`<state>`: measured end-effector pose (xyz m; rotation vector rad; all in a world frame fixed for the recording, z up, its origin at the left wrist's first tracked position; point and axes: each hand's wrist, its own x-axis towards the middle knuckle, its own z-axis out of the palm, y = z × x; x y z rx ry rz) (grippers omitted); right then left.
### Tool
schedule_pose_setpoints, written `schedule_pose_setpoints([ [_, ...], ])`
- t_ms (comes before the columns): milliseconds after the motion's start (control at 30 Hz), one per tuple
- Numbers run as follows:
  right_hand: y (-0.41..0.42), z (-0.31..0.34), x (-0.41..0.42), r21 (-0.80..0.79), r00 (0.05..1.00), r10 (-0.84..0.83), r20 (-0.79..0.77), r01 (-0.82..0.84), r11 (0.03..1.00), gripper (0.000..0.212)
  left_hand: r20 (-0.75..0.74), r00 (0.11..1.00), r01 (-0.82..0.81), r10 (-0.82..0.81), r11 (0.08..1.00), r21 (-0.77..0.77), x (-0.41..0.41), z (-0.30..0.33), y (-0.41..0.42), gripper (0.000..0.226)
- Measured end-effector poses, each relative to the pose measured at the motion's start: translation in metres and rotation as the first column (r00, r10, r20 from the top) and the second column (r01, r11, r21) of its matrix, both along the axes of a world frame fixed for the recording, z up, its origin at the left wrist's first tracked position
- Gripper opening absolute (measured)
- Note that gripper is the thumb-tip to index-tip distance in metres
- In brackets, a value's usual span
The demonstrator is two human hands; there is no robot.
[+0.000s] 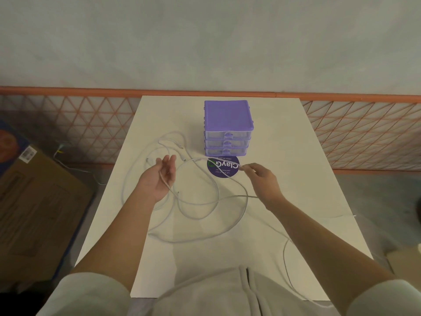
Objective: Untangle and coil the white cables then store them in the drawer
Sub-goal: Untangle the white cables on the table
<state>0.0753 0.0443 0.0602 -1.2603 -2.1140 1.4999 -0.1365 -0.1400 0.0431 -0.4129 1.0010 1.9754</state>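
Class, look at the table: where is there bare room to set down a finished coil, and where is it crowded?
Bare: the table right of the purple drawers, and the far left corner. Crowded: the middle, where white cables loop between the left hand and right hand, over the round sticker.

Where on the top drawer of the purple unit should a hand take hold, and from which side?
Best on the small purple handle tab at the middle of the top drawer, coming from the near side, the one facing the person. The tab juts out from the front, and all three drawers look shut, so a fingertip hook or pinch there and a pull toward the person would likely slide it out.
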Motion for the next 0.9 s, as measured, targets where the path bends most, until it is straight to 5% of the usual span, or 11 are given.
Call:
schedule_pose_setpoints([
  [267, -0.019, 0.002, -0.032, -0.103, 0.962, 0.194, -0.192, -0.216, 0.971, 0.016, -0.076, 0.993, 0.086, -0.090, 0.995, -0.058, 0.004, 0.007, 0.006, 0.033],
  [600, -0.034, -0.018, -0.037, -0.041, 0.935, 0.354, 0.028, -0.353, 0.935, 0.018, -0.135, 0.990, -0.015, 0.036, 0.988, 0.154, 0.001, 0.014, 0.012, 0.038],
  [900, -0.045, -0.018, -0.042, -0.027, 0.907, 0.406, 0.112, -0.406, 0.914, 0.022, -0.257, 0.966, 0.033, 0.015, 0.983, 0.181, 0.012, 0.020, 0.021, 0.041],
])
